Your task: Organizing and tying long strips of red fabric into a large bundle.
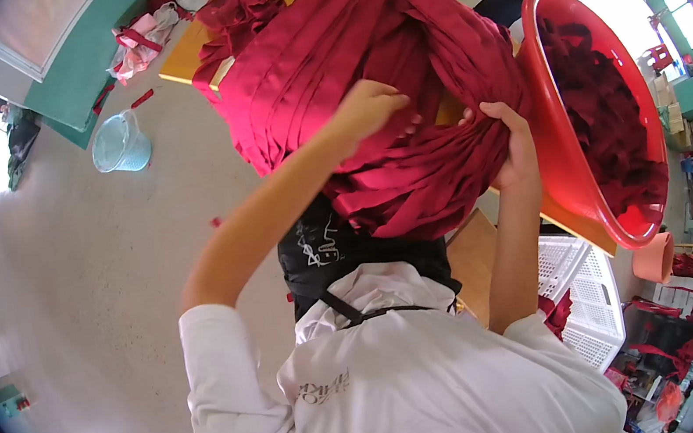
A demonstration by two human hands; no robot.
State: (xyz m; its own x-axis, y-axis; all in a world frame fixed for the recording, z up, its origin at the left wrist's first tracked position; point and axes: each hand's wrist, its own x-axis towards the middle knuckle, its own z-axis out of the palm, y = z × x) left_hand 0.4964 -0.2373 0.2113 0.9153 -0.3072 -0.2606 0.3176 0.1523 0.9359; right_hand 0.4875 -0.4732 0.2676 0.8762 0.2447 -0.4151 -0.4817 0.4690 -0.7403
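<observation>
In the head view, both of the person's bare hands are buried in a large bundle of crimson cloth strips (360, 64) that rises in front of the chest. The left hand (369, 109) presses on the front of the bundle with fingers curled into the folds; its grip is closed on the fabric. The right hand (511, 140) clamps the bundle's right lower edge, fingers wrapped tightly round a gathered fold. The bundle's far side rests over the wooden counter (182, 53), whose yellow edge shows at upper left, and its right edge touches the rim of a red plastic tub (566, 141). The tub stands tilted, its mouth turned toward the camera, holding darker red cloth. A white slatted crate (588, 298) sits below the tub, just beside the person's right elbow. To the left the pale floor (90, 279) lies broad and open, with only a light blue bucket (120, 144) standing well apart from the counter's corner.
</observation>
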